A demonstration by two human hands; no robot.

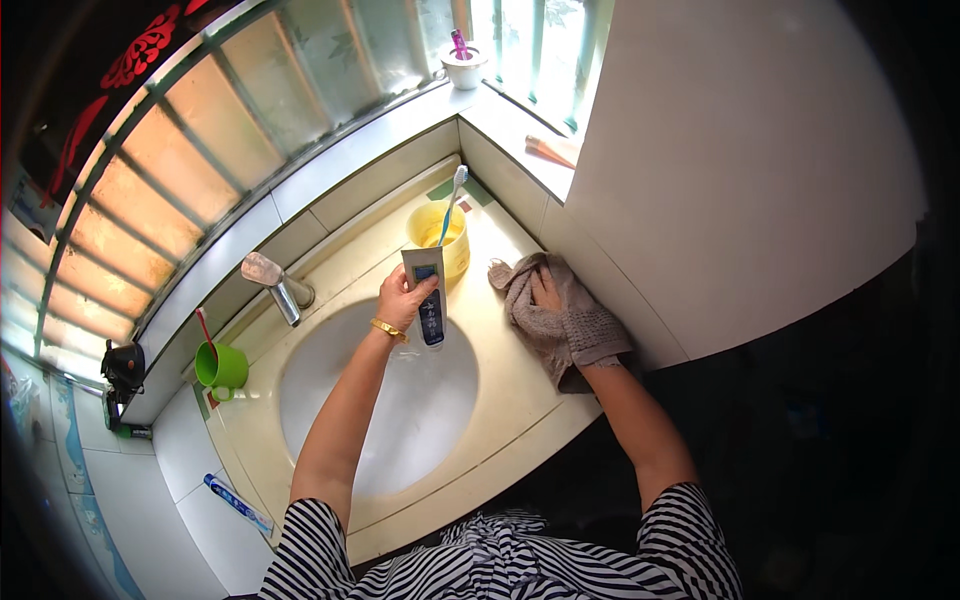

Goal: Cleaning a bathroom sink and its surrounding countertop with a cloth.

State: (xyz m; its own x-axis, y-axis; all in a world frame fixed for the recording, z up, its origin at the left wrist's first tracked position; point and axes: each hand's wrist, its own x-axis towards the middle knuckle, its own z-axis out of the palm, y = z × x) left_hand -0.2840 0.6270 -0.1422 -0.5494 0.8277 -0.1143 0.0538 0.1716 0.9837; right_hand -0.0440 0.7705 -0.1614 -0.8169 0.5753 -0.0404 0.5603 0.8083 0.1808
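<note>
My left hand is closed round a dark blue and grey toothpaste tube, held cap end down above the white sink basin. Just beyond the tube stands a yellow cup with a blue and white toothbrush leaning in it. On the counter to the right, my right hand grips a bunched grey-brown towel. A fold of the towel covers the back of that hand and the wrist, so only some fingers show.
A chrome faucet rises behind the basin. Left of it is a green cup with a red toothbrush. Another toothpaste tube lies at the lower left. A white pot stands on the window ledge; a wall bounds the right.
</note>
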